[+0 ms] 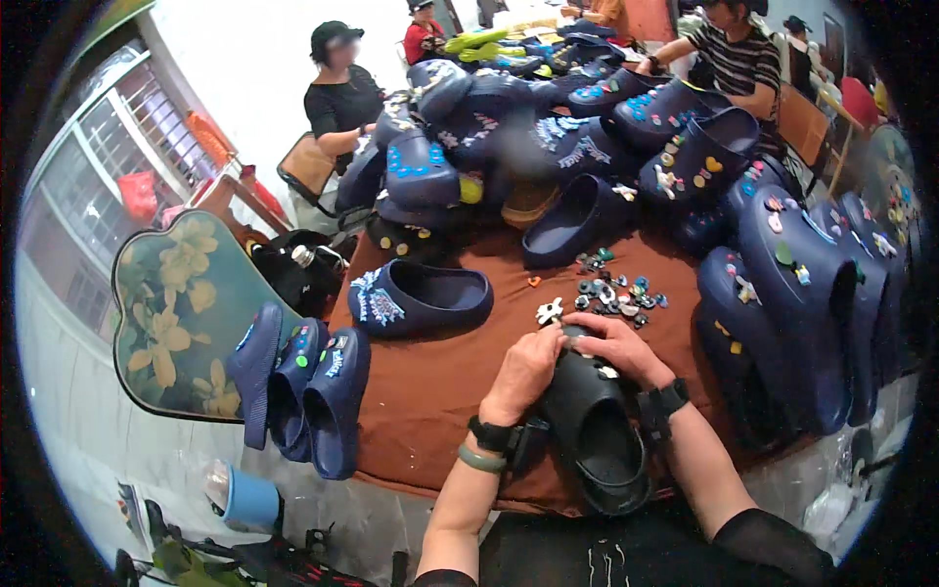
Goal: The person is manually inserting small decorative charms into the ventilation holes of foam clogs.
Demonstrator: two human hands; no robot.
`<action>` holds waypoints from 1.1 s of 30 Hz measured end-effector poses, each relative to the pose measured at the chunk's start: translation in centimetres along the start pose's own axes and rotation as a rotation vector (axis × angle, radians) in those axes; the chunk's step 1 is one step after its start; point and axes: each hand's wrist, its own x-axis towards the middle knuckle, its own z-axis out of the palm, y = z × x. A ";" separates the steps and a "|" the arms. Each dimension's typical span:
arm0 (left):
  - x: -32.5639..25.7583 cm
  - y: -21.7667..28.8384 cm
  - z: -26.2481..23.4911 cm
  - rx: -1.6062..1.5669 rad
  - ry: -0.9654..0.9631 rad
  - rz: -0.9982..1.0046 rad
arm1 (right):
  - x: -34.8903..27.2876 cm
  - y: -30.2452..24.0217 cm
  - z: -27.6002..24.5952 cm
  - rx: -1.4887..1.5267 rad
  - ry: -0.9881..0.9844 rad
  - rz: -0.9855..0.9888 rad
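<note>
A black clog [602, 416] lies at the front edge of the brown-covered table, its toe pointing away from me. My left hand [526, 370] is closed at the toe, fingertips pressed together on its upper; what they pinch is hidden. Around the other side of the toe curls my right hand [626, 344], gripping it, with its fingertips close to the left ones. A white shoe charm [607, 373] sits on the clog's upper. Just beyond my fingers is a white flower-like charm [550, 311]. Several small loose charms [616, 295] lie in a cluster past the toe.
Single navy clog [430, 298] lies left of the charms. Decorated clogs [460, 137] are heaped at the back, more clogs [797, 284] stand right, and several clogs [333, 401] hang over the left edge. A floral-patterned chair back [186, 323] stands left. People work around the far side.
</note>
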 end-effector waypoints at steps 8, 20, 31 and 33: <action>0.7 -2.2 -0.2 -0.877 0.332 -0.594 | 1.2 1.1 -0.8 -0.423 0.129 -0.304; 0.1 0.4 -2.2 -0.425 -0.212 -0.719 | 1.5 1.7 -0.1 -0.190 0.073 -0.191; -0.2 0.9 -2.6 -0.267 -0.195 -0.384 | 1.7 0.6 0.4 -0.039 0.106 -0.076; -0.2 0.8 -2.7 -0.268 -0.212 -0.371 | 1.9 0.9 0.6 -0.022 0.166 -0.106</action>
